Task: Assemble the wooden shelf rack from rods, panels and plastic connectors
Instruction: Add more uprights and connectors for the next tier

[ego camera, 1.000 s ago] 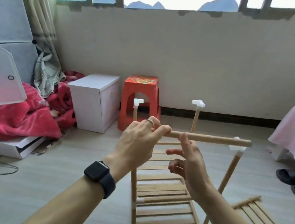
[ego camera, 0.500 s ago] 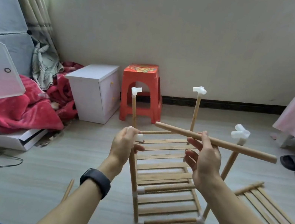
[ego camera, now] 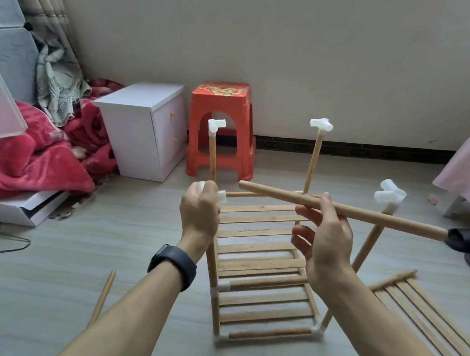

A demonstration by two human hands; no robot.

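Matt wooden rod [ego camera: 343, 210], white plastic connector [ego camera: 389, 195]

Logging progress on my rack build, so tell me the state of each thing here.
wooden rod, unattached, held in the air.
right hand, holding the wooden rod.
left hand, gripping a white connector atop the near-left post.
rack, partly built, standing upright.
spare panel, flat on the floor.

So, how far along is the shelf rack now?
Done: the lower slatted shelves are fitted, and the uprights carry white connectors. In hand: the right hand holds a rod; the left hand grips the near-left connector. Left: join that rod, then fit the slatted panel lying on the floor.
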